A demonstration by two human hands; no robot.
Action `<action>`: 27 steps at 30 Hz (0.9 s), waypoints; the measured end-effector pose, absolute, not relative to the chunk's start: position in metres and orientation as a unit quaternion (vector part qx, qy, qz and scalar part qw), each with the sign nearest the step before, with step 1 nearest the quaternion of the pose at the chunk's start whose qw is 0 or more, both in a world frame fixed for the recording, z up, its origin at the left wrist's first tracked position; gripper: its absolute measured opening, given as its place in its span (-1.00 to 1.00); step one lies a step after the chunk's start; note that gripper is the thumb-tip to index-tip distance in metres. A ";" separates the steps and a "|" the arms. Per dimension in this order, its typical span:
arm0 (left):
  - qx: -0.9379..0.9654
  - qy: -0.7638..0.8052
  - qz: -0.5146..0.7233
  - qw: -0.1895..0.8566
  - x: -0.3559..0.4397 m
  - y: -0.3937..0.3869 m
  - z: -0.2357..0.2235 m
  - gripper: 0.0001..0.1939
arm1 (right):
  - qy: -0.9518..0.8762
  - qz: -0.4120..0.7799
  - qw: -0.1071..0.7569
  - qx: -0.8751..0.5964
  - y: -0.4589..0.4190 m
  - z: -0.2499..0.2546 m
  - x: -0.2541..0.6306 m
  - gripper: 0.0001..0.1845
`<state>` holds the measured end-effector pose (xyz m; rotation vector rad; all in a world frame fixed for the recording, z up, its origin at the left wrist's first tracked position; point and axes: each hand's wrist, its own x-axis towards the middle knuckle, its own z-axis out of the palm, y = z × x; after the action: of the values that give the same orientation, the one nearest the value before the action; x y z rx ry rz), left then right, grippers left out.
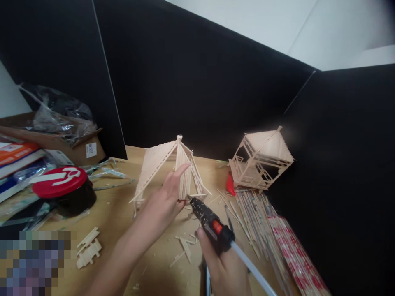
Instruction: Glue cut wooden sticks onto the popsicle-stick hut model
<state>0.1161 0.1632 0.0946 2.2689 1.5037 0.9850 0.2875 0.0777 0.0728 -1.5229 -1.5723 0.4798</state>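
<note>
Gripping a black hot-glue gun with an orange trigger [210, 222], the right hand [226, 269] has its fingers clamped round the handle, nozzle at the base of a pale wooden-stick roof frame [168, 168] on the tan tabletop [123, 213]. The left hand [165, 201] rests open-fingered against that frame. Farther right stands a finished stick house model [262, 158].

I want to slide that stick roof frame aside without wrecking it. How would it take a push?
The stick roof frame is thin sticks with open gaps, so it is probably very light and would slide easily on the table. Its slim joints look fragile. It is tall and peaked, so a high push might tip it; the left hand steadies it.
</note>
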 end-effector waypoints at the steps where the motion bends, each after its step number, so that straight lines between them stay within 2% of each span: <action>1: 0.776 0.518 0.340 0.120 0.116 0.163 0.095 -0.08 | -0.630 0.194 0.426 -0.619 0.076 0.072 0.288 -0.59; 5: 0.785 0.511 0.332 0.114 0.114 0.163 0.096 -0.08 | -0.648 0.200 0.407 -0.612 0.073 0.070 0.292 -0.60; 11: 0.788 0.506 0.335 0.103 0.111 0.162 0.096 -0.06 | -0.608 0.211 0.450 -0.619 0.074 0.070 0.289 -0.59; 27: 0.787 0.513 0.319 0.129 0.108 0.160 0.098 -0.06 | -0.624 0.244 0.450 -0.590 0.075 0.078 0.287 -0.63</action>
<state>0.1085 0.1600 0.0979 2.2867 1.4907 0.9264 0.2867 0.0752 0.0782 -1.4586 -1.5439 0.6023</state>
